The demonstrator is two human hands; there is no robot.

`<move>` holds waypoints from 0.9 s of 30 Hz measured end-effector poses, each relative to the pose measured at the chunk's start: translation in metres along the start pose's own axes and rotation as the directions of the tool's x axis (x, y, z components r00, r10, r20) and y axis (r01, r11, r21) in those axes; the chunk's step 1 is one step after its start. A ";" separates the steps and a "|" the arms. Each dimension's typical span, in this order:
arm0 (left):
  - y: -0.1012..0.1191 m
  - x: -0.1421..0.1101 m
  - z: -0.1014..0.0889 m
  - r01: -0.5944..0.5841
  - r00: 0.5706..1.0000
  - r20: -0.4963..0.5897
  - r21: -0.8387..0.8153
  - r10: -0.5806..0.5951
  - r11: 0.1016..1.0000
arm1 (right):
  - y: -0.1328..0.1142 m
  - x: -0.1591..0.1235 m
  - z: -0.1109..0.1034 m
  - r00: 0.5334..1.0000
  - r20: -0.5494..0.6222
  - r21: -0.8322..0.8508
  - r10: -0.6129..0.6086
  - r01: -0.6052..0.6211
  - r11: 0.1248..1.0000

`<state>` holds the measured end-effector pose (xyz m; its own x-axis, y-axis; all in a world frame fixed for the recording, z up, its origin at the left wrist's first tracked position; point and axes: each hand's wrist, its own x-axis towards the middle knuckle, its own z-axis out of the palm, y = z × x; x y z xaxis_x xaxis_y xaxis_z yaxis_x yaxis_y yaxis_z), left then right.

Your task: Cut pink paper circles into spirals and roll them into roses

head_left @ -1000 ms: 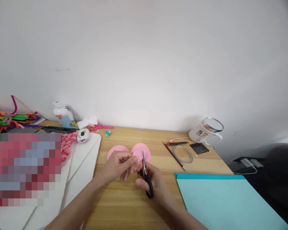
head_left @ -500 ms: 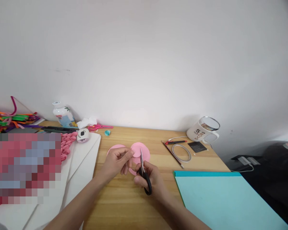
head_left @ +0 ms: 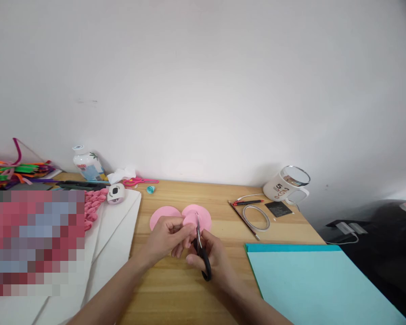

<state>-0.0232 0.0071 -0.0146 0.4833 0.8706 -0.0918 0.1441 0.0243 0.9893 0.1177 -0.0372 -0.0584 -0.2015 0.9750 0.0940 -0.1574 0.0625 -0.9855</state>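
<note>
Pinching pink paper [head_left: 190,217] in the nearly closed left hand [head_left: 168,237] while gripping black-handled scissors [head_left: 203,256] in the curled right hand [head_left: 215,258].

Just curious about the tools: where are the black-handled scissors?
In the head view, the black-handled scissors are below centre, in the right hand, close to the left hand and pink paper.
</note>
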 end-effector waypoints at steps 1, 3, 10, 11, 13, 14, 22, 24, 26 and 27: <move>0.000 0.000 -0.001 0.012 1.000 0.016 0.001 -0.012 1.000 | 0.000 0.000 0.000 1.000 -0.003 0.007 -0.004 0.004 1.000; 0.001 0.000 -0.002 0.029 0.999 0.038 -0.001 -0.029 1.000 | 0.002 0.001 -0.001 1.000 -0.006 0.012 -0.006 0.006 1.000; 0.000 0.001 -0.003 0.032 0.999 0.045 -0.041 -0.030 0.999 | 0.006 0.000 -0.003 1.000 0.028 0.016 -0.007 0.007 1.000; 0.000 0.001 -0.003 0.027 0.999 0.033 -0.043 -0.026 0.999 | 0.005 0.000 -0.003 1.000 0.026 0.027 0.002 -0.002 1.000; -0.002 0.002 -0.005 0.017 1.000 0.004 -0.046 -0.017 0.999 | 0.005 0.000 -0.003 1.000 0.020 0.048 0.022 -0.023 0.999; -0.003 0.002 -0.006 0.012 1.000 -0.010 -0.046 -0.012 0.999 | 0.004 0.000 -0.003 0.999 0.020 0.052 0.032 -0.033 0.998; -0.001 0.002 -0.005 -0.043 0.997 -0.066 0.028 0.044 0.999 | 0.004 -0.001 0.001 0.998 0.000 0.054 0.056 -0.056 0.997; 0.000 0.001 -0.003 -0.060 0.994 -0.085 0.038 0.063 0.997 | 0.005 -0.002 0.002 0.997 -0.005 0.070 0.074 -0.074 0.995; 0.001 0.001 -0.002 -0.070 0.993 -0.091 0.041 0.074 0.997 | 0.007 -0.002 0.002 0.995 -0.007 0.082 0.104 -0.103 0.991; 0.001 0.001 -0.001 -0.068 0.993 -0.095 0.042 0.071 0.997 | 0.008 -0.002 0.002 0.993 -0.003 0.087 0.121 -0.120 0.989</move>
<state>-0.0235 0.0083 -0.0133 0.4085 0.9127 -0.0098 0.1477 -0.0554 0.9875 0.1155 -0.0394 -0.0664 -0.2159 0.9761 -0.0261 -0.2158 -0.0738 -0.9736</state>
